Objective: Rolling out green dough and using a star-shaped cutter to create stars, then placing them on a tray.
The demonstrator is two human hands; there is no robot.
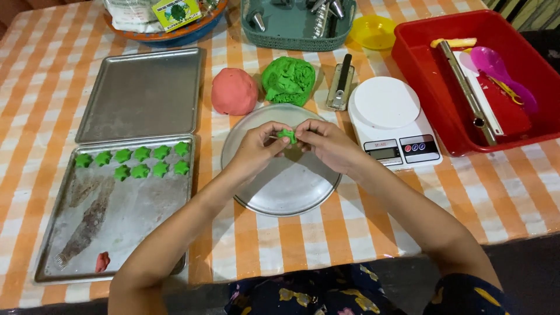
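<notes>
A: Where's the green dough piece (287,136)?
B: Pinched between both hands, over the far part of the round metal plate (291,186). Left hand (256,147) and right hand (328,143) equally near, fingertips clamped on it from either side.
A: Baking tray (116,245)?
B: Left of the left hand, green star pieces (140,162) along its far end.

both bare forearms angled inward, left hand (256,147) and right hand (328,143) meeting fingertip to fingertip, fingers curled and pinching

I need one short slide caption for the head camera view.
Both hands pinch a small green dough piece above a round metal plate.
</notes>
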